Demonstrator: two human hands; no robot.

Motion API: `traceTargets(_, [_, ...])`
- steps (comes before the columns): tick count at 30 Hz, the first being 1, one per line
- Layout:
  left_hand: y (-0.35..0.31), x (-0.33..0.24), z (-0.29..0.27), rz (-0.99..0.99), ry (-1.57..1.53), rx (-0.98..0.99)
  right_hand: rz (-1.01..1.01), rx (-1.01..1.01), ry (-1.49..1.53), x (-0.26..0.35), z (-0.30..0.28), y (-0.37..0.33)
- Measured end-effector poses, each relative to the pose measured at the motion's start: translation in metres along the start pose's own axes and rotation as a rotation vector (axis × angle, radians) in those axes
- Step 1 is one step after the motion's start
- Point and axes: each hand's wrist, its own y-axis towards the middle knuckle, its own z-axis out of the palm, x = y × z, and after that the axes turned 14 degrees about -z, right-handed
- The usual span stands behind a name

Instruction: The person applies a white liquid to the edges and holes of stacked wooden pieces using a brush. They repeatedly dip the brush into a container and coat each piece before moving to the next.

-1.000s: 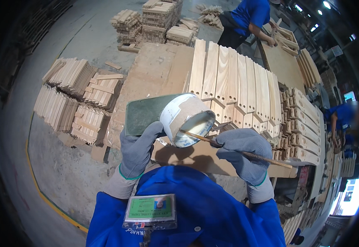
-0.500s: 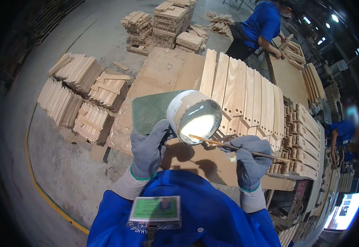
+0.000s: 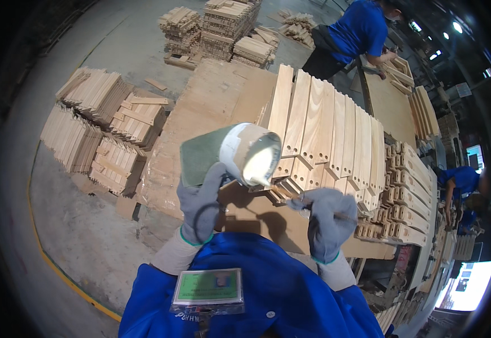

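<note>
left hand [image 3: 202,197] clamped on the tub [image 3: 235,149], tipped toward 4 o'clock, prob so the stick [image 3: 283,194] pinched in right hand [image 3: 331,219] reaches in

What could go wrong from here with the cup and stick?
The cup is tilted, its mouth towards the person's right; its pale contents lie near the rim and might spill.

The stick has pale stuff on its tip by the rim, which could drip onto the bare wooden boards close by.

The left hand is gloved and holds the tilted cup from one side, so its grip could slip.
</note>
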Motion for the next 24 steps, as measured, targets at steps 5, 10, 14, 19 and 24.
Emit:
traceTargets(5, [0.018,0.021,-0.027,0.027,0.006,-0.039,0.144,-0.093,-0.136,-0.037,-0.008,0.033])
traceTargets(10, [0.023,0.024,-0.052,0.12,0.071,-0.03,0.272,0.117,-0.337,-0.073,-0.003,0.04])
traceTargets(14, [0.023,0.031,-0.066,0.203,0.191,-0.055,0.237,0.249,-0.409,-0.082,0.007,0.044])
traceTargets(19, [0.024,0.032,-0.071,0.204,0.262,-0.092,0.114,0.303,-0.434,-0.096,0.009,0.04])
traceTargets(24, [0.021,0.026,-0.068,0.046,-0.137,-0.069,0.122,0.342,-0.582,-0.078,0.005,0.05])
